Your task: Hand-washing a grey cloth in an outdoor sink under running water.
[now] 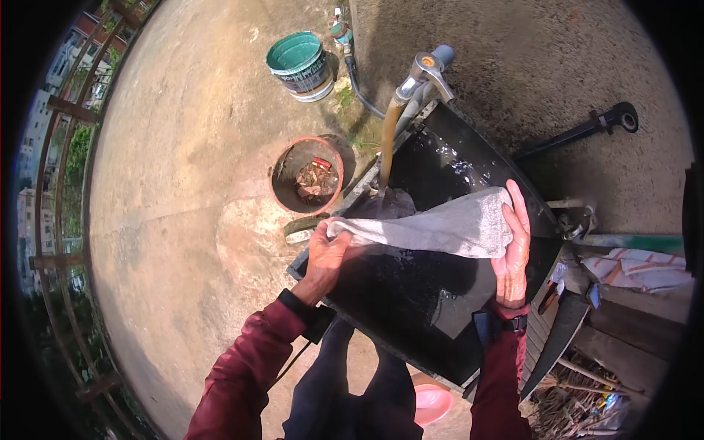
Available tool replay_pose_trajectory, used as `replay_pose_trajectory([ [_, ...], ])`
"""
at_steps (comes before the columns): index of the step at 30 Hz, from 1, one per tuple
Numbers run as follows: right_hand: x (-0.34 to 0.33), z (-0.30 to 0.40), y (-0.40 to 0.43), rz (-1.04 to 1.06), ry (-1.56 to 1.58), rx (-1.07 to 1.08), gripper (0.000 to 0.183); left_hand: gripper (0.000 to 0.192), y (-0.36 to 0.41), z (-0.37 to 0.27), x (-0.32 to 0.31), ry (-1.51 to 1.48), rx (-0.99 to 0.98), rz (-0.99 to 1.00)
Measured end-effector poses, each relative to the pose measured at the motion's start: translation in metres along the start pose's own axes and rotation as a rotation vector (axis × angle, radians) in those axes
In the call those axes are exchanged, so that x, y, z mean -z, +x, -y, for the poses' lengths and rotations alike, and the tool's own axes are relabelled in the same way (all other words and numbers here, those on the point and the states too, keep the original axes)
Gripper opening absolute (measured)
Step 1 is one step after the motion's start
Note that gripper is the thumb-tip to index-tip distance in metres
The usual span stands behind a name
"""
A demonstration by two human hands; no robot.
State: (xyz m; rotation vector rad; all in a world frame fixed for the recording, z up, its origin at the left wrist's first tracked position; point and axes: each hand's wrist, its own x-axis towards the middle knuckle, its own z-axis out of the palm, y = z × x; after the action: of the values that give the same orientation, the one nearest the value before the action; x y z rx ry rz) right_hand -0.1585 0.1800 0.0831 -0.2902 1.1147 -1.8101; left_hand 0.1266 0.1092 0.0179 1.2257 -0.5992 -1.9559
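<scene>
A pale grey wet knitted cloth (434,225), sock-like in shape, is stretched across a black basin (401,313). My left hand (325,254) pinches its narrow, bunched end between thumb and fingers. At the wide end, my right hand (512,242) holds the edge, with the fingers fairly straight. Water runs from a brownish hose (390,137) fitted to a metal tap (426,65). It falls behind the cloth, onto or beside a darker wet cloth (395,203) in the basin. Water glints on the basin's dark floor.
Left of the basin stand a terracotta-coloured pot (279,190) holding debris and a green-lined bucket (308,77). A pink basin (433,404) lies below, by my legs. Striped cloth (641,268) and dry sticks (577,399) are at right. A railing (49,220) borders the far left.
</scene>
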Motion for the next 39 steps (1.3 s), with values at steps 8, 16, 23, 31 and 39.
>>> replay_pose_trajectory([
  [8,0.105,-0.129,-0.011,0.313,-1.101,-0.226,0.034,0.055,-0.013,0.045,-0.008,1.105,-0.349,0.169],
  [16,0.089,-0.144,-0.058,1.159,-1.122,-0.656,0.041,0.031,-0.049,0.024,0.026,1.675,-0.637,0.232],
  [23,0.151,-0.088,-0.03,0.479,-1.675,-0.383,0.037,0.021,-0.044,0.047,0.044,1.658,-0.676,0.285],
  [31,0.058,-0.065,-0.008,-0.105,-2.011,0.524,0.043,0.02,-0.05,0.041,0.051,1.681,-0.576,0.259],
  [39,0.032,-0.252,-0.008,0.103,-1.616,0.24,0.041,0.024,-0.043,0.054,0.043,1.641,-0.586,0.25],
])
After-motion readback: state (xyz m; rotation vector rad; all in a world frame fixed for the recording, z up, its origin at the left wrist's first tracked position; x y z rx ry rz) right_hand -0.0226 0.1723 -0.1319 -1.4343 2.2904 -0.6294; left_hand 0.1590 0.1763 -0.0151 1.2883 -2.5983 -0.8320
